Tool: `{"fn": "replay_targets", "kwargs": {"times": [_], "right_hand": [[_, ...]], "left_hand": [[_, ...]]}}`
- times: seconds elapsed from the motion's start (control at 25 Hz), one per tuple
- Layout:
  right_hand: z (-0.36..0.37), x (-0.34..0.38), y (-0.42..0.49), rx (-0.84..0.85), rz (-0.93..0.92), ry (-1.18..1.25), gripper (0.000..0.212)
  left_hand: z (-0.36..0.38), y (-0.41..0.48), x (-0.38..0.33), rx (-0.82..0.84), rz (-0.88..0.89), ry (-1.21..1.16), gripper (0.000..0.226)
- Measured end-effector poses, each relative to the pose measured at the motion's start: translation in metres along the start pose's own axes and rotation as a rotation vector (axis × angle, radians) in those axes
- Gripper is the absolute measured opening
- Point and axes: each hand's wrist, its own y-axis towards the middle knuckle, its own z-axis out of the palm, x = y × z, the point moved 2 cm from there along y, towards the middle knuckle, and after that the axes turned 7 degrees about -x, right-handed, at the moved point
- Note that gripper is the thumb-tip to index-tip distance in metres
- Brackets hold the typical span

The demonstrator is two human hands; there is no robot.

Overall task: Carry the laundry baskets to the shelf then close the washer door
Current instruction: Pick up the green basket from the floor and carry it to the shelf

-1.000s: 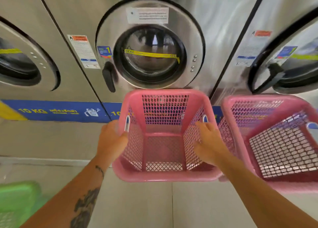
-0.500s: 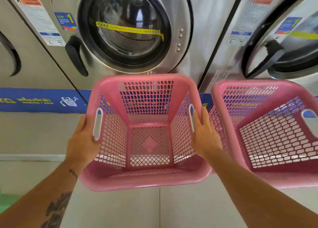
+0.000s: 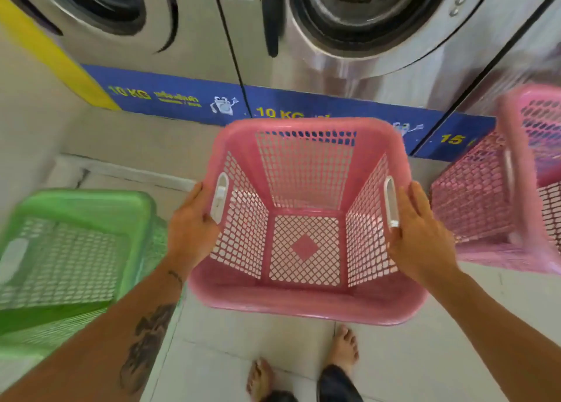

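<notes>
View swung down-left; both hands' grip closed on pink mesh basket (image 3: 305,306) sides: left hand (image 3: 191,234), right hand (image 3: 420,237).

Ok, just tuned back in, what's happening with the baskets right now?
A person holds an empty pink plastic mesh laundry basket by its two side handles, left hand and right hand, in front of the steel front-loading washers. A second pink mesh basket sits to the right, and a green mesh basket to the left. No shelf is in view, so the carrying isn't done yet.
</notes>
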Motion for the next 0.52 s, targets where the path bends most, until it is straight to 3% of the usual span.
{"fn": "replay_targets", "kwargs": {"times": [0.2, 0.52], "right_hand": [[0.059, 0.026, -0.035, 0.107, 0.05, -0.011, 0.088], [0.145, 0.054, -0.082, 0.104, 0.108, -0.016, 0.091]], "left_hand": [[-0.003, -0.038, 0.055, 0.001, -0.024, -0.151, 0.074], [0.052, -0.07, 0.156, 0.071, 0.012, 0.004, 0.072]]}}
